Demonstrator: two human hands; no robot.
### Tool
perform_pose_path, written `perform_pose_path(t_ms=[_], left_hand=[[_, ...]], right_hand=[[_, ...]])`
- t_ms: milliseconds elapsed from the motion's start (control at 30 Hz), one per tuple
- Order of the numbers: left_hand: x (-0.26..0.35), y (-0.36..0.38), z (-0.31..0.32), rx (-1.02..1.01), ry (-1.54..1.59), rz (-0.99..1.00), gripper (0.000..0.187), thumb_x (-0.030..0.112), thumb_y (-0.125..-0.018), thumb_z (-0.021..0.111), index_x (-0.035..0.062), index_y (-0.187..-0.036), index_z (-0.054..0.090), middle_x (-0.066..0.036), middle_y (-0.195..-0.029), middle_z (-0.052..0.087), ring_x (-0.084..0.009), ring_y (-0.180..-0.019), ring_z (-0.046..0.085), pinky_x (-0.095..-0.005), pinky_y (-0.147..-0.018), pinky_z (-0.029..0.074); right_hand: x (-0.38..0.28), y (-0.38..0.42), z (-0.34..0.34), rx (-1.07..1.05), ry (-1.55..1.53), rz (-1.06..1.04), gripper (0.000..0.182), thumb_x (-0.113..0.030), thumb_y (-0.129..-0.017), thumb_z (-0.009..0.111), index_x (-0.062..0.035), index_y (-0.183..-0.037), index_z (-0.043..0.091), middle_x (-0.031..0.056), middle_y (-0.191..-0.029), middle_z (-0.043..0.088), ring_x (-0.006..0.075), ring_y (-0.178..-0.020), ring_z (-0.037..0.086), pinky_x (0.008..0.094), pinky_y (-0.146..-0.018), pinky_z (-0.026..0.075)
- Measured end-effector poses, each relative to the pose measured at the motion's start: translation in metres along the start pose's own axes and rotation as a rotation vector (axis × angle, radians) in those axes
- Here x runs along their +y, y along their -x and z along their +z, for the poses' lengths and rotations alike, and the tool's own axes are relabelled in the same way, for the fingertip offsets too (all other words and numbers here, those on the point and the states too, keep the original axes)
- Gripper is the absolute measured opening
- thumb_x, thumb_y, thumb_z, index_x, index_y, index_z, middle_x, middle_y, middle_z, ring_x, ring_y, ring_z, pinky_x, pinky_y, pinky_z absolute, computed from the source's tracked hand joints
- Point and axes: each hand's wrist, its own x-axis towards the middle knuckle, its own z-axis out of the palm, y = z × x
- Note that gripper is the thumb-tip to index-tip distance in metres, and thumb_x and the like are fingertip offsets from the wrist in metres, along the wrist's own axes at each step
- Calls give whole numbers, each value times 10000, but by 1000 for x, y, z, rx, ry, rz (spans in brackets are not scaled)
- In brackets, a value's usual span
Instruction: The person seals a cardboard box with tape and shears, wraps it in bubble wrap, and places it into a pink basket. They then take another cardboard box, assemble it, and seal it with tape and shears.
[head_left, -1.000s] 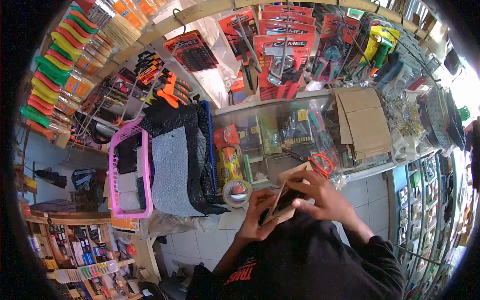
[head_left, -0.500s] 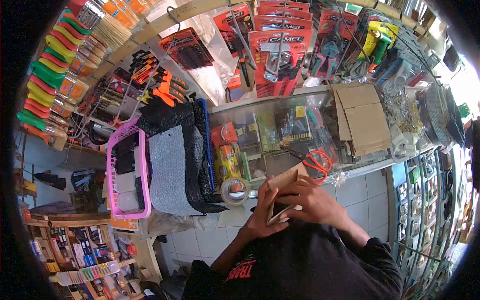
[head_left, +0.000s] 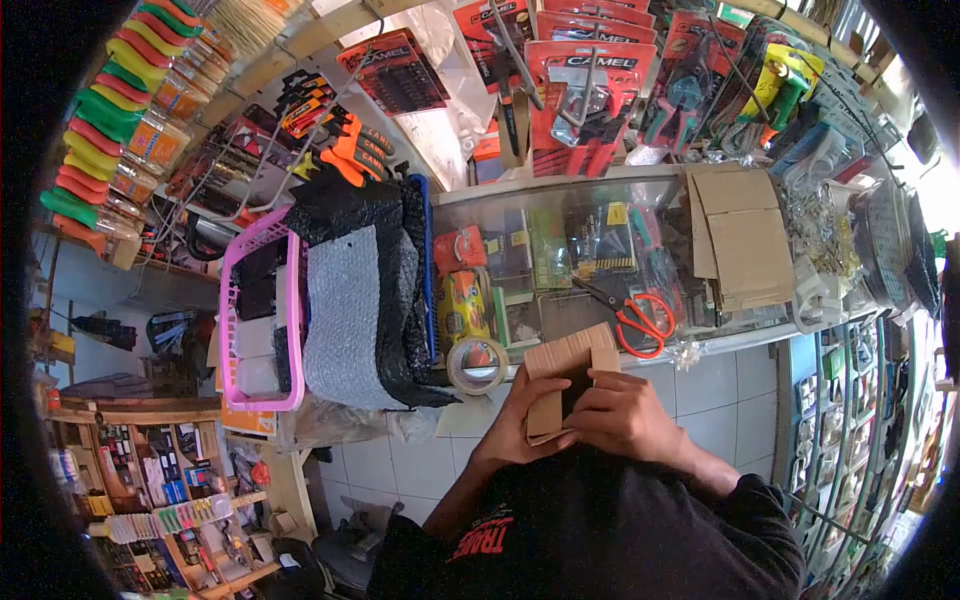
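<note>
A small brown cardboard box (head_left: 570,357), folded with flaps standing up, is held close to my chest between both hands. My left hand (head_left: 524,412) grips its left side, with the fingers bent round the cardboard. On the right side my right hand (head_left: 622,415) has its fingers curled over the edge, and something dark shows inside the fold. Red-handled scissors (head_left: 645,325) lie on the glass counter (head_left: 560,317) just beyond the box. A roll of tape (head_left: 476,365) rests at the counter's front edge, left of the box.
Flat cardboard sheets (head_left: 742,240) lie on the counter at right. A pink basket (head_left: 295,330) and bubble wrap (head_left: 342,315) stand at left. Packaged tools (head_left: 590,100) hang on hooks above the counter. Shelves of goods (head_left: 850,400) are at right.
The box has turned and its flaps now stand wider apart, showing more of the cardboard. My hands have shifted round it. The view has moved slightly.
</note>
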Motion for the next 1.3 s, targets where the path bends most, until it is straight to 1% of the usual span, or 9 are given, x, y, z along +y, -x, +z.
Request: perform_pose_path(t_ms=[133,367,567,667,767,867,967,1167,1300], left_hand=[[5,7,-5,1,-113,-89,740,271,-717,947,82,-1353,620,-223,-1348,575,-398,-1300,562,-477,-1103,445],[6,11,1,104,-128,-58,720,336,-722,937,29,-1309,655,-230,-1329,602,-389,-1264,596,-470,-1082,476],[5,17,0,179,-217,15,732,369,-717,937,13,-1293,662,-227,-1285,616,-387,-1231,617,-471,-1063,495],[7,18,2,242,-258,47,730,374,-710,944,16,-1282,666,-235,-1269,618,-397,-1204,630,-472,-1032,515],[6,19,6,289,-278,92,726,365,-700,957,27,-1273,669,-239,-1257,617,-404,-1179,637,-474,-996,533],[10,18,6,304,-251,131,719,351,-688,970,42,-1264,672,-240,-1246,618,-406,-1159,640,-476,-971,540],[11,18,2,297,-264,197,705,344,-678,982,63,-1248,677,-245,-1248,612,-414,-1149,637,-487,-966,536],[14,21,1,277,-325,283,660,318,-687,990,131,-1241,684,-260,-1331,545,-447,-1215,587,-516,-1004,508],[21,22,4,329,-244,255,633,327,-696,990,136,-1223,697,-258,-1350,530,-446,-1258,563,-515,-1032,495]], right_hand=[[8,8,14,46,-81,12,220,-234,-791,873,-77,-901,764,53,-868,703,271,-802,705,437,-865,614],[6,-2,16,133,-227,214,208,-141,-805,870,-61,-965,762,78,-908,704,282,-866,686,406,-727,548],[14,4,28,143,-147,251,260,-110,-804,864,-42,-1023,740,97,-994,699,320,-997,651,444,-892,516],[16,5,31,198,-78,285,412,-107,-797,865,-50,-1165,689,118,-1108,676,344,-1088,631,481,-1048,445],[4,-5,28,305,-52,492,616,-110,-796,866,-82,-1342,583,153,-1242,633,354,-1205,604,500,-1164,354],[20,0,25,185,-21,477,743,-114,-801,875,-96,-1437,492,177,-1332,599,321,-1286,583,465,-1176,372],[26,3,24,169,-551,639,724,-115,-808,884,-74,-1425,507,154,-1371,595,283,-1319,568,425,-1130,430],[14,-3,15,193,-416,605,614,-118,-796,904,-40,-1323,598,90,-1274,656,229,-1244,602,368,-1070,475],[11,-1,16,257,-433,599,372,-117,-879,835,-20,-1191,658,84,-1158,695,190,-1126,640,339,-1010,493]])
